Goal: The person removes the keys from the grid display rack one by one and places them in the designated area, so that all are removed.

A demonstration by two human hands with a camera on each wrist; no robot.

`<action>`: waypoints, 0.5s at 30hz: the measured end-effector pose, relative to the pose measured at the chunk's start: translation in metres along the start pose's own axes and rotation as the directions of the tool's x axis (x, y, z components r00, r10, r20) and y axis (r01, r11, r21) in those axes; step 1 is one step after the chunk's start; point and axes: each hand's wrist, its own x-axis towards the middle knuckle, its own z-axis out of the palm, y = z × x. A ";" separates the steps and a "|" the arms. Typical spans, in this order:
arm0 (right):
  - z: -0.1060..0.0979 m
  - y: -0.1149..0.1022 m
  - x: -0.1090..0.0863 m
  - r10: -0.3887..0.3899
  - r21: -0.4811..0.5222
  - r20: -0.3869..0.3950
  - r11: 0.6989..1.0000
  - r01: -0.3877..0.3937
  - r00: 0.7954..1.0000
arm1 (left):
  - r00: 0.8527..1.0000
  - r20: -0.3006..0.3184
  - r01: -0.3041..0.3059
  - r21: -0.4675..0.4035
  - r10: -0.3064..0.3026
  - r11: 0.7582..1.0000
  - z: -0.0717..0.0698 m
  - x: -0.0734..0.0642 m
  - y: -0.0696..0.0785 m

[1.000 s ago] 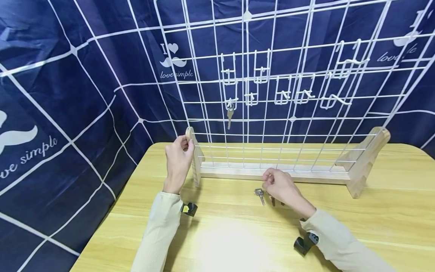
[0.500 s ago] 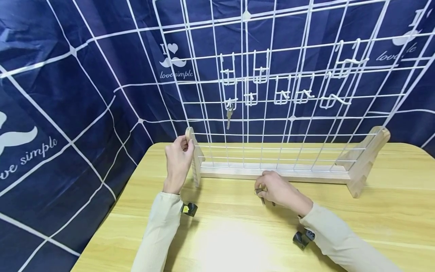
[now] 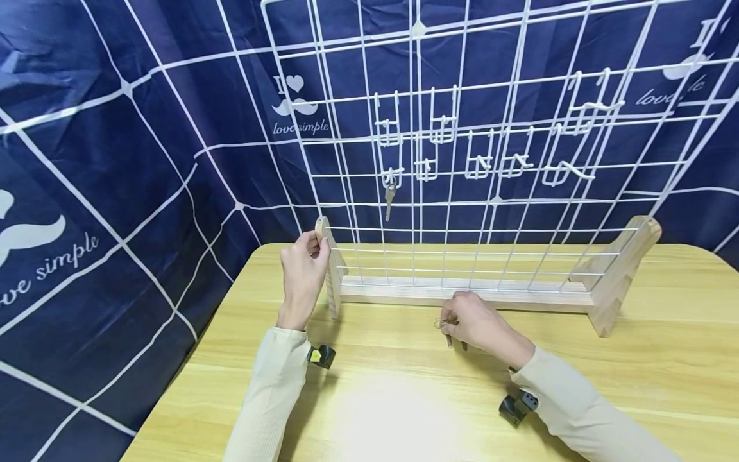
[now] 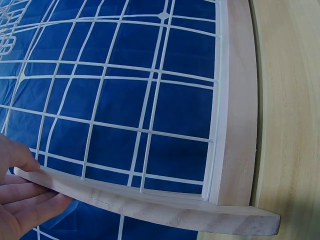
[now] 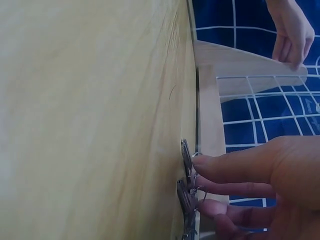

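Observation:
My left hand (image 3: 305,276) grips the top of the wooden left upright (image 3: 333,276) of a wire grid stand; in the left wrist view the thumb (image 4: 20,155) and fingers lie on either side of the wood. Low over the table by the stand's base rail (image 3: 404,294), my right hand (image 3: 482,327) pinches the ring of a silver key (image 5: 186,157) between thumb and fingers. More keys (image 5: 187,200) lie right beside it, partly hidden by the hand in the head view. Another key (image 3: 389,200) hangs from a white hook at the grid's left.
The white wire grid (image 3: 444,229) rises behind the hands, with several white hooks (image 3: 443,128) on it. Its right wooden upright (image 3: 626,276) stands on the table (image 3: 358,385). Dark blue cloth (image 3: 173,128) with white lines hangs behind and at the left.
My right hand has moved slightly left to the leftmost key, which lay flat on the table, and now pinches its ring. The left hand has stayed on the upright.

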 end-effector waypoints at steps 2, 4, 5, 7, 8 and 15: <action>0.000 0.001 -0.001 0.001 0.002 -0.006 1.000 -0.001 1.000 | 1.000 0.001 0.003 0.003 -0.003 1.000 0.000 0.000 0.000; 0.000 0.001 -0.001 0.010 0.009 -0.009 1.000 -0.010 1.000 | 1.000 0.002 0.005 0.006 -0.005 1.000 0.000 0.000 0.000; 0.000 0.001 -0.001 0.016 0.013 -0.007 1.000 -0.016 1.000 | 1.000 0.002 0.005 0.008 -0.005 1.000 0.000 0.000 0.000; -0.001 0.000 -0.002 0.024 0.019 -0.003 1.000 -0.024 1.000 | 1.000 0.002 0.006 0.012 -0.006 1.000 0.000 0.000 0.000; -0.001 0.000 -0.002 0.027 0.021 -0.002 0.999 -0.027 1.000 | 1.000 0.003 0.006 0.012 -0.006 1.000 0.000 0.000 0.000; 0.000 0.000 -0.004 0.037 0.028 -0.011 0.999 -0.036 0.999 | 1.000 0.005 0.002 0.003 -0.002 1.000 0.000 -0.001 0.001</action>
